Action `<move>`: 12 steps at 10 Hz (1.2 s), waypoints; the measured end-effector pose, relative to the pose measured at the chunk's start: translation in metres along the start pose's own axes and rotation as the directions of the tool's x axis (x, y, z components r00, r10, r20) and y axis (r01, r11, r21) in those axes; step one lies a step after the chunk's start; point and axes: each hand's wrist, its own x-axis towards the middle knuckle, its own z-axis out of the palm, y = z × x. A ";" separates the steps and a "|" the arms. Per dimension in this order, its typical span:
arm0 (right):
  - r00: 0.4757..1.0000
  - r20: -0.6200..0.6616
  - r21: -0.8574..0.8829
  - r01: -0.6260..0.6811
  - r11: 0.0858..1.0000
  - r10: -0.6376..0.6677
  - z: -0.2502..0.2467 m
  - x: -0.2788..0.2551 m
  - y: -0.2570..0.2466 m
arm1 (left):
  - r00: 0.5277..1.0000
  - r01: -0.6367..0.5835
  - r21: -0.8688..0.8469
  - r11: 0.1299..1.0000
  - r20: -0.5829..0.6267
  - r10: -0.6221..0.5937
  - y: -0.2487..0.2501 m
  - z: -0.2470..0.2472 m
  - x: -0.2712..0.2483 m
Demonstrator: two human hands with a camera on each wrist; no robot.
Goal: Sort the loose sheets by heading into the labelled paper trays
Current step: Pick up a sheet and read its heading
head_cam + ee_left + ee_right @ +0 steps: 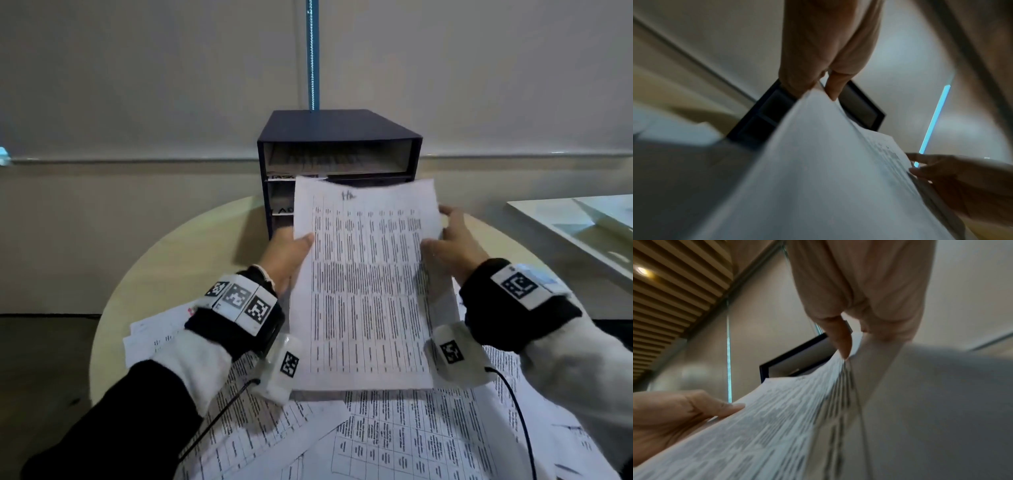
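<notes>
Sheet (363, 284) pinched at its side edges by left hand (287, 257) and right hand (452, 246); long axis points to 12 o'clock, top edge just before the tray cabinet (339, 133).

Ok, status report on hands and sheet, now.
Left hand and right hand pinch printed sheet by its sides. Tray unit just behind. Loose sheets below.

The sheet (363, 284) is white with rows of small black print in a grid. The papers (411, 435) under it are white with black print too. The tray box (339, 132) is dark blue. The tabletop (191, 253) is pale yellow. The pole (312, 54) is bright blue. The wrist bands (239, 303) have black and white square marks.
</notes>
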 end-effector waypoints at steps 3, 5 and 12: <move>0.894 0.327 -0.160 -0.266 0.950 0.306 0.021 0.003 0.038 | 0.947 0.311 -0.015 0.950 -0.084 -0.311 -0.050 -0.023 0.043; 0.848 0.435 0.127 -0.390 0.912 0.302 0.014 0.008 0.048 | 0.940 0.304 -0.022 0.952 -0.156 -0.304 -0.025 -0.021 0.060; 0.921 0.206 0.713 -0.373 0.594 0.331 0.060 0.085 0.019 | 0.997 -0.011 -0.054 0.998 0.076 0.015 -0.022 -0.023 0.057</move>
